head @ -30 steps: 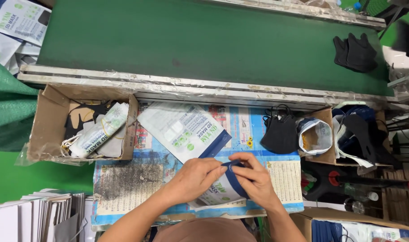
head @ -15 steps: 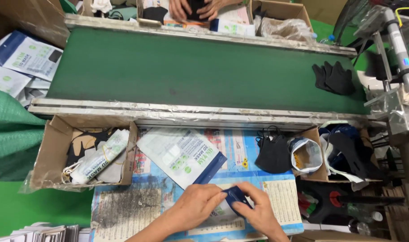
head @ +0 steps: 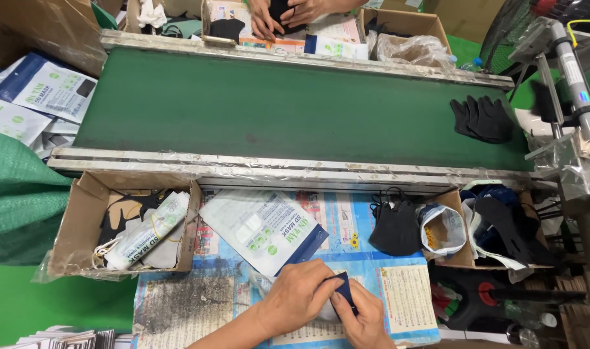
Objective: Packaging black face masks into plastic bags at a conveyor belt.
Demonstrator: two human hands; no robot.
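Packing station, head view. A pouch [head: 339, 298], white with a dark-blue end, lies on the printed bench sheet [head: 398, 304] at the near edge, pinched between both hands. The left hand [head: 301, 294] clamps it from above; the right hand [head: 363, 317] grips its blue end. Much of the pouch is hidden, so its long axis is uncertain; the blue end appears to point away and rightward. Risk: the glossy film could slip from the fingers or crease under pressure. A second, flat pouch [head: 262, 227] lies just beyond, blue end toward the right. A black mask [head: 395, 226] sits nearby; the green conveyor belt [head: 275, 110] runs beyond.
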